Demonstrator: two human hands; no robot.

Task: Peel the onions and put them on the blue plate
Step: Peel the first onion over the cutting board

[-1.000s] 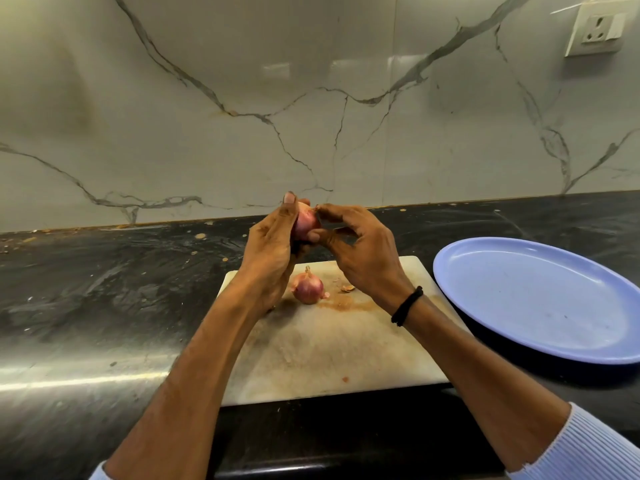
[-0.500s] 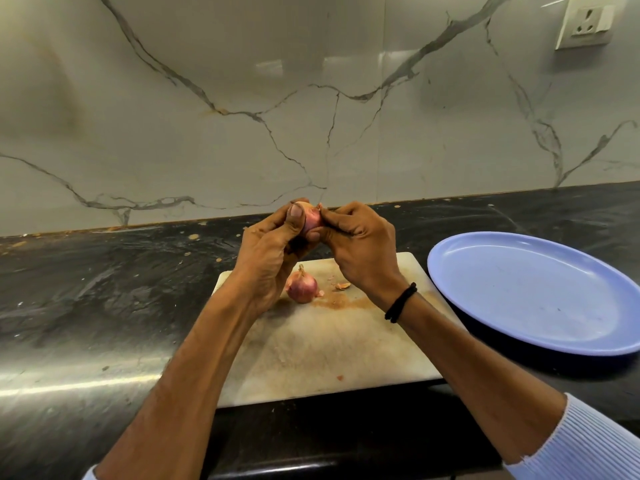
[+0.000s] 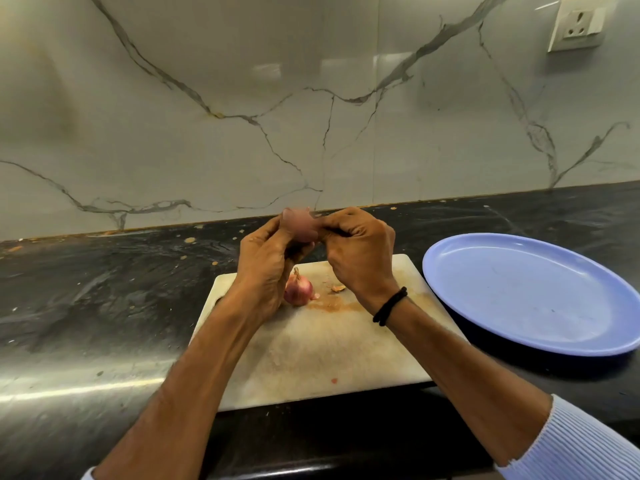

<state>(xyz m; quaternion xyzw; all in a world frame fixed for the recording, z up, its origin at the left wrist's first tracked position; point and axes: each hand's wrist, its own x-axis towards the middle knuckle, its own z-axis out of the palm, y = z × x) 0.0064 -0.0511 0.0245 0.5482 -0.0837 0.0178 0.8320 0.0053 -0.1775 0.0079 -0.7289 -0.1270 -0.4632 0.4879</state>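
1. A black, glossy worktop [image 3: 104, 306] with pale flecks runs along a wall [image 3: 207, 98] of light stone with dark veins. A socket [image 3: 578, 24] sits high on the wall at the right.
2. A pale, stained cutting board [image 3: 329, 358] lies on the worktop. The blue plate [image 3: 519, 289] rests just right of it, with nothing on it.
3. The held onion [image 3: 304, 230] is up in the air above the far edge of the board, between both hands. It is small and pinkish, and too blurred to show how much skin is left.
4. The second onion [image 3: 298, 289] lies on the board in its reddish skin, stem tip up. A peel scrap [image 3: 338, 288] lies near it.
5. The left hand [image 3: 266, 268] curls round the held onion from the left.
6. The right hand [image 3: 360, 251], with a black band [image 3: 389, 306] at the wrist, has bent fingers and pinches at the onion's right side.
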